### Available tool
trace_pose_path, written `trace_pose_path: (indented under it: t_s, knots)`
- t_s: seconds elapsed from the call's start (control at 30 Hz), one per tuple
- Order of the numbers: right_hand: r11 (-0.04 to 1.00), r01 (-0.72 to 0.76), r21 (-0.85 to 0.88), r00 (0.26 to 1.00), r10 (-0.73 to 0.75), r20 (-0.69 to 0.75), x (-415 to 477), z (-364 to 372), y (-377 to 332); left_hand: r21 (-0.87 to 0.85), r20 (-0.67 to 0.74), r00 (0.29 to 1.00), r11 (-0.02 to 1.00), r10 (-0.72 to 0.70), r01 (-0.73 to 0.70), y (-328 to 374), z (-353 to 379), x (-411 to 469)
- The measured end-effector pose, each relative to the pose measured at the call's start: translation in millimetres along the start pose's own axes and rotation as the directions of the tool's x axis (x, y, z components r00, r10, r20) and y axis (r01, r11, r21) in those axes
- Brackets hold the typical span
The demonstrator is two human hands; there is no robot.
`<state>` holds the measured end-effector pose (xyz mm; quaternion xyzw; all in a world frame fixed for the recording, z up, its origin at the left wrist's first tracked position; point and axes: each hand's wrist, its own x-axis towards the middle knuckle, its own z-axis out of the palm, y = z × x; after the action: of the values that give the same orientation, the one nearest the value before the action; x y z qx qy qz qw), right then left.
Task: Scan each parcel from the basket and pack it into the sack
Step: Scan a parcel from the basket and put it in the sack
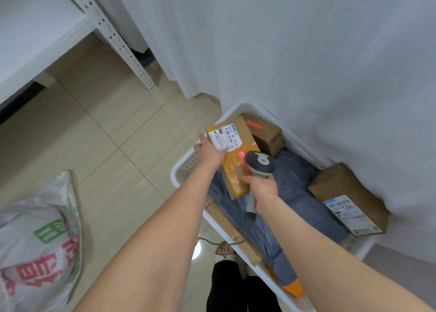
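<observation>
Holding parcel (236,135) above basket (174,175), left hand (210,152), scanner (259,164) gripped in right hand (262,189)

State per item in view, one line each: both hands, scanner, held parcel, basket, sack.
left hand: grips the left edge of the brown cardboard parcel.
brown cardboard parcel: held over the white plastic basket, label up.
right hand: grips the handle of the grey handheld scanner.
grey handheld scanner: head over the parcel.
white plastic basket: holds boxes and grey-blue bags.
white printed sack: slumped on the floor.
</observation>
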<state>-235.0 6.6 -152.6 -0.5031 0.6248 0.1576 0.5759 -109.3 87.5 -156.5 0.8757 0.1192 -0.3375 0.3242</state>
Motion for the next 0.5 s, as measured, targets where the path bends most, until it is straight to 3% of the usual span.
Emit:
trace_pose_path:
  t_s: [0.13, 0.27, 0.4, 0.5]
  knots:
    - [1.0, 0.003, -0.004, 0.997, -0.004, -0.082, 9, -2, -2, 0.27, 0.013, 0.976, 0.939, 0.217, -0.212, 25, -17, 32]
    - [0.996, 0.057, 0.065, 0.992, -0.049, -0.119, 22, -8, 0, 0.35, 0.163, 0.967, 0.905, 0.198, -0.244, 37, -13, 47]
    - [0.981, 0.132, 0.14, 0.972, -0.1, -0.214, 16, -22, -5, 0.393, 0.016, 0.998, 0.918, 0.053, -0.055, 27, -23, 34]
    - [0.975, 0.21, 0.071, 0.95, -0.186, -0.252, 5, -32, -22, 0.33, 0.084, 0.986, 0.938, -0.142, 0.107, 14, -42, 17]
